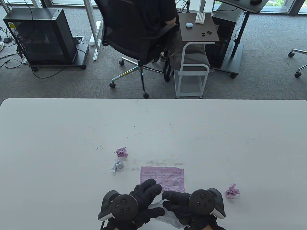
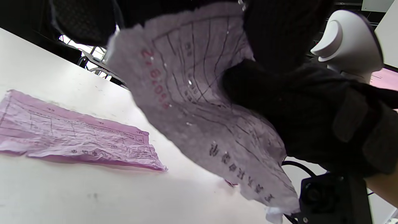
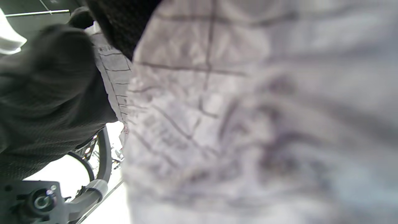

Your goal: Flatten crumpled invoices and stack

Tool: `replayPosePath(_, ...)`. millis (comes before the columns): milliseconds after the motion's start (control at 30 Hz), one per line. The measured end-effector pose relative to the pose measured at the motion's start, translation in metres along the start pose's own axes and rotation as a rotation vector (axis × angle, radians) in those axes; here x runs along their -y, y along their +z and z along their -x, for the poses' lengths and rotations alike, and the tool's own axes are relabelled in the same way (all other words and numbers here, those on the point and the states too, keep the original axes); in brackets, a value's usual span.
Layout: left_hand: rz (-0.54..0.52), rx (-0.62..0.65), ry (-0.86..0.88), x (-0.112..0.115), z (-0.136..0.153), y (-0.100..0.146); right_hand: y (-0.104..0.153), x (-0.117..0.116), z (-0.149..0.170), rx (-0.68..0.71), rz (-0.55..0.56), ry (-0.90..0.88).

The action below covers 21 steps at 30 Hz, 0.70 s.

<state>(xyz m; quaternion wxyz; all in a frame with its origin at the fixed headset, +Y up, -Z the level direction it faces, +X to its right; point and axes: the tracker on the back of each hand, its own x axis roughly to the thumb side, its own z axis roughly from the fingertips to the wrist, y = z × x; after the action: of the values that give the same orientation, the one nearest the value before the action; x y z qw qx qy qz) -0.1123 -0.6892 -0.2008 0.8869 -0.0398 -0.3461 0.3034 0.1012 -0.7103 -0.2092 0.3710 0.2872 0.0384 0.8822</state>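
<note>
- Hands work together at the near edge of the table (image 1: 48, 143): the left hand (image 1: 144, 198) and the right hand (image 1: 178, 203) both grip one pale, half-opened invoice (image 1: 168, 215), lifted off the table surface between them.
- Left hand's fingers curl over the sheet's upper edge; the left wrist view shows the paper (image 2: 199, 102) hanging wrinkled beneath the glove, its printed grid bowed and one corner drooping.
- Right hand pinches the opposite side; the right wrist view is filled by blurred paper (image 3: 248, 124), so the exact finger placement there cannot be read.
- A flattened pink invoice (image 1: 162, 178) lies flat on the table just beyond the hands, and looks like the base of the stack.
- Three crumpled balls wait: a pink one (image 1: 121, 152) and a grey-white one (image 1: 117, 166) to the left, another pink one (image 1: 232, 191) to the right.
- Doing this step well, in my judgement, means drawing the two edges gently apart rather than tugging, since thin creased paper tears at folds.
- Next, lay the sheet down and smooth from its centre outward with flat palms.
- Then square its corners onto the pink sheet, holding that one steady so it does not slide.
</note>
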Motion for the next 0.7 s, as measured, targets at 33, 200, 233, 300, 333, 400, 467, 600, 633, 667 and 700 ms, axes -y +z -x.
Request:
replayPosePath(33, -0.012, 0.006, 0.03, 0.002, 0.001, -0.001, 0.0, -0.002, -0.001, 0.005, -0.013, -0.008)
replayPosePath(200, -0.123, -0.006, 0.1, 0.003, 0.007, 0.001, -0.001, -0.006, 0.003, -0.019, -0.045, -0.047)
replayPosePath(233, -0.136, -0.01, 0.099, 0.003, 0.008, 0.002, -0.002, -0.006, 0.004, -0.026, -0.051, -0.054)
replayPosePath(300, -0.165, -0.032, 0.134, 0.002, 0.012, 0.003, -0.002, -0.007, 0.007, -0.045, -0.079, -0.066)
replayPosePath(333, -0.185, -0.044, 0.167, 0.002, 0.015, 0.004, -0.002, -0.007, 0.01, -0.054, -0.085, -0.069)
replayPosePath(400, -0.207, -0.065, 0.2, 0.001, 0.018, 0.006, -0.002, -0.006, 0.013, -0.07, -0.09, -0.082)
replayPosePath(467, -0.215, -0.082, 0.199, -0.001, 0.022, 0.007, -0.002, -0.005, 0.015, -0.078, -0.095, -0.103)
replayPosePath(600, -0.255, -0.132, 0.263, -0.003, 0.032, 0.009, -0.001, -0.001, 0.019, -0.097, -0.072, -0.128)
replayPosePath(633, -0.261, -0.14, 0.282, -0.003, 0.033, 0.009, 0.0, 0.0, 0.02, -0.101, -0.063, -0.134)
replayPosePath(667, -0.272, -0.15, 0.304, -0.003, 0.036, 0.01, 0.001, 0.002, 0.021, -0.104, -0.052, -0.148)
replayPosePath(700, -0.277, -0.157, 0.314, -0.004, 0.037, 0.011, 0.001, 0.003, 0.022, -0.108, -0.045, -0.162)
